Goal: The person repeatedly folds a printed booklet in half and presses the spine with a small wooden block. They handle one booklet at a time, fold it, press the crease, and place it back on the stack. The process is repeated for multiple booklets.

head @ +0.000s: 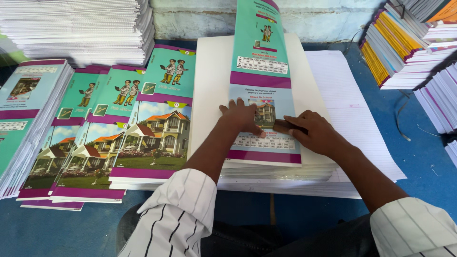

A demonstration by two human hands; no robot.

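A long teal, blue and purple printed cover sheet (261,57) lies lengthwise on a stack of white paper sheets (212,81) in front of me. My left hand (242,115) presses flat on the cover's lower half, fingers spread. Beside it, my right hand (312,133) grips a small dark flat tool (282,125) and holds it against the cover near a house picture. Both sleeves are white with thin dark stripes.
Overlapping piles of finished notebooks with house pictures (151,138) lie at left. A tall white paper stack (81,28) stands at the back left. Lined sheets (354,114) stick out at right. Notebook stacks (404,47) rise at the far right on a blue floor (419,157).
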